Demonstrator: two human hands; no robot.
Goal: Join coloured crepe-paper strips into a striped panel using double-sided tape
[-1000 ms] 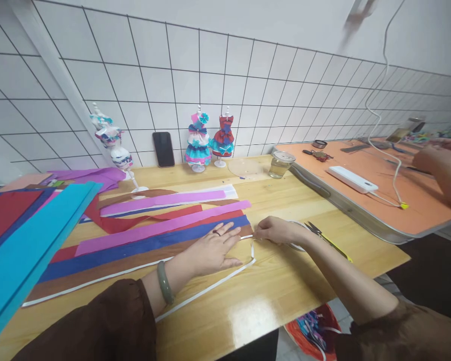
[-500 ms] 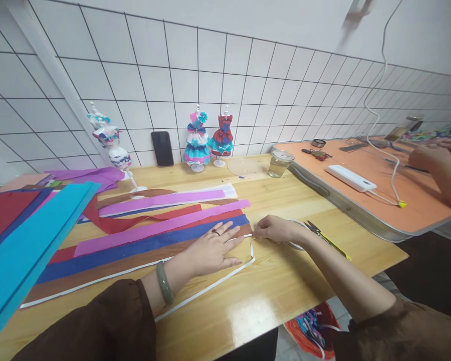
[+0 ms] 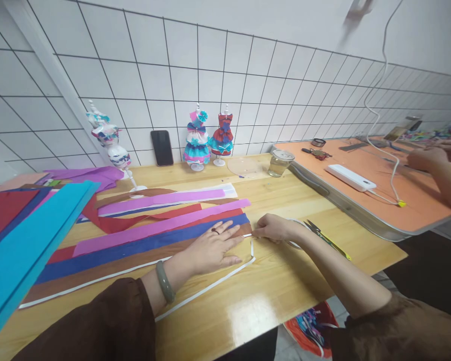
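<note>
Brown strip (image 3: pixel 135 261) (white-edged) under left fingers (image 3: pixel 230 233), end near right fingers (image 3: pixel 261 231).

My feed's basically stripes lol: pink strip (image 3: pixel 154 227), a sliver of red strip (image 3: pixel 225 215), deep blue strip (image 3: pixel 154 242), brown strip (image 3: pixel 63 285), then white tape (image 3: pixel 108 275). Over on my left there's a loud turquoise sheet (image 3: pixel 41 245). Table (image 3: pixel 296 291) is yellowish woodgrain, neighbouring table (image 3: pixel 379 200) orange, wall (image 3: pixel 180 50) white with a dark grid.
</note>
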